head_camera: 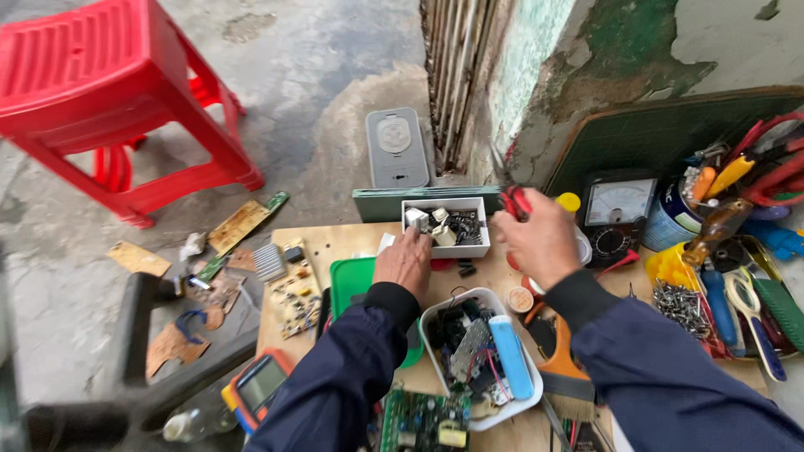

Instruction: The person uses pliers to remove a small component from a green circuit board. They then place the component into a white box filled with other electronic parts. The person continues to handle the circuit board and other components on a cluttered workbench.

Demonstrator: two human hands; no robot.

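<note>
Red-handled pliers (512, 199), clamped in the right hand (540, 241), point up-left; left hand (406, 261) grips the white box (445, 226).

A red plastic stool (109, 92) stands on the floor; an analog meter (618, 216) leans beside tools.

Small white rectangular box (445, 224), open-topped, upright at the far edge of the wooden tabletop, filled with pale blocky parts on its left and dark components on its right. Red-handled pliers (516, 201), just right of it, handles pointing up.
</note>
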